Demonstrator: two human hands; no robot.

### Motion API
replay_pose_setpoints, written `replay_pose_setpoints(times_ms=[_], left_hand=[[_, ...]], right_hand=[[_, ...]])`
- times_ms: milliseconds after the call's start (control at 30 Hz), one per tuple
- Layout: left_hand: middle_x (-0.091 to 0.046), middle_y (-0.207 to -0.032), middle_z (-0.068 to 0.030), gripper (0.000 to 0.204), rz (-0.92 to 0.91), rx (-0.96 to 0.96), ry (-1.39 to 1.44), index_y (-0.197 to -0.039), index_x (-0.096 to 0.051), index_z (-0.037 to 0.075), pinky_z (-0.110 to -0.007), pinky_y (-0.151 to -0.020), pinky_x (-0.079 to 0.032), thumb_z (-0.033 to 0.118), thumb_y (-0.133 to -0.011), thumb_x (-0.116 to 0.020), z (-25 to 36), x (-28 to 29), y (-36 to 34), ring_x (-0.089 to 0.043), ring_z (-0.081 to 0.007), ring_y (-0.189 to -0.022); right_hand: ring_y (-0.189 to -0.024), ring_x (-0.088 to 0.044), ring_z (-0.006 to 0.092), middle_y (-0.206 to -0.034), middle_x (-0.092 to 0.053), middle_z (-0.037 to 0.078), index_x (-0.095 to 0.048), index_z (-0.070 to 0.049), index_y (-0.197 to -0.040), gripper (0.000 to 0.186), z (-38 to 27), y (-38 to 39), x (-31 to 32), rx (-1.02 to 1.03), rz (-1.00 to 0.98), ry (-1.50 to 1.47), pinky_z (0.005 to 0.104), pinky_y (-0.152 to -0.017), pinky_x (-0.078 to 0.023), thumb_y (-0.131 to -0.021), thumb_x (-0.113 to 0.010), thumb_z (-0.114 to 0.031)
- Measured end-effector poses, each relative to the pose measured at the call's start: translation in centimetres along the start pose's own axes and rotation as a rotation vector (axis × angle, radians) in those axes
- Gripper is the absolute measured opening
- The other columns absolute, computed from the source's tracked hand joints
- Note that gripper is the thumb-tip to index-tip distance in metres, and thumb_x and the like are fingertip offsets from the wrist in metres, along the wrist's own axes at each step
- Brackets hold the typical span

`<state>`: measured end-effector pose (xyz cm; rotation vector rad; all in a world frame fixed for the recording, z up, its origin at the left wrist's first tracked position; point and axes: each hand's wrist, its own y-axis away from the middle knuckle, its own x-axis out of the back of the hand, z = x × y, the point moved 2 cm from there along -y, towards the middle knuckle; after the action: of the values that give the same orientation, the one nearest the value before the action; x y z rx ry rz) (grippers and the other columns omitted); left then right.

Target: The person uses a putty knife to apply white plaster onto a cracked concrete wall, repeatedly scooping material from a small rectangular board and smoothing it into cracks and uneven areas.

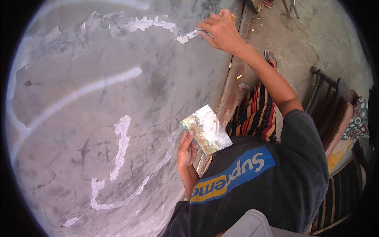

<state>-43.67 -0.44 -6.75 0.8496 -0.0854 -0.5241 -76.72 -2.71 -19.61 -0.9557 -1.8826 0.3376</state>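
Wall streaked white, grey floor, slatted chair

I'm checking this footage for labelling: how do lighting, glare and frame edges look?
Head view: black fisheye border fills the corners; white paste on the board looks nearly washed out; lighting seems soft, no crisp shadow from the right hand on the grey wall.

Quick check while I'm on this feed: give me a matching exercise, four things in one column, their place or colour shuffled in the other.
Things:
1. Scraper
2. Wall
3. Board
4. Striped garment

Places and colours:
A. Held in the left hand
B. Black, red and tan
C. Held in the right hand
D. Grey, with white patches

Right pairs: 1-C, 2-D, 3-A, 4-B.
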Motion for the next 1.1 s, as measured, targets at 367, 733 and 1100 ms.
replay_pose_setpoints(times_ms=[367,733,1100], left_hand=[[-0.052,-0.128,-0.0125,0.048,0.044,0.012,-0.070,-0.134,-0.039,-0.002,-0.035,-0.100,-0.039,0.022,-0.094,-0.051,-0.4,0.3,0.2,-0.050,-0.0210,-0.118],[-0.058,-0.120,-0.0103,0.043,0.025,-0.016,0.023,-0.134,-0.039,-0.004,-0.026,-0.088,-0.050,0.015,-0.097,-0.048,-0.2,0.2,0.0,-0.061,-0.0137,-0.103],[-0.051,-0.129,-0.0124,0.053,0.050,0.004,-0.134,-0.135,-0.038,-0.002,-0.035,-0.101,-0.038,0.025,-0.092,-0.055,0.2,0.0,-0.2,-0.050,-0.0214,-0.119]], right_hand=[[-0.074,-0.056,0.0189,-0.071,-0.064,0.001,-0.069,-0.013,-0.087,0.010,0.4,0.6,0.4,-0.088,0.033,-0.054,0.0393,-0.078,-0.033,-0.080,-0.068,-0.020],[-0.062,-0.052,0.0233,-0.066,-0.060,0.007,-0.067,-0.008,-0.096,0.023,4.9,3.5,-0.7,-0.311,0.057,-0.062,0.0389,-0.080,-0.034,-0.086,-0.064,-0.029],[-0.071,-0.053,0.0059,-0.085,-0.065,0.003,-0.056,-0.003,-0.125,0.033,-5.6,6.4,-1.1,-0.959,0.192,-1.180,0.0205,-0.062,-0.042,-0.094,-0.056,-0.013]])
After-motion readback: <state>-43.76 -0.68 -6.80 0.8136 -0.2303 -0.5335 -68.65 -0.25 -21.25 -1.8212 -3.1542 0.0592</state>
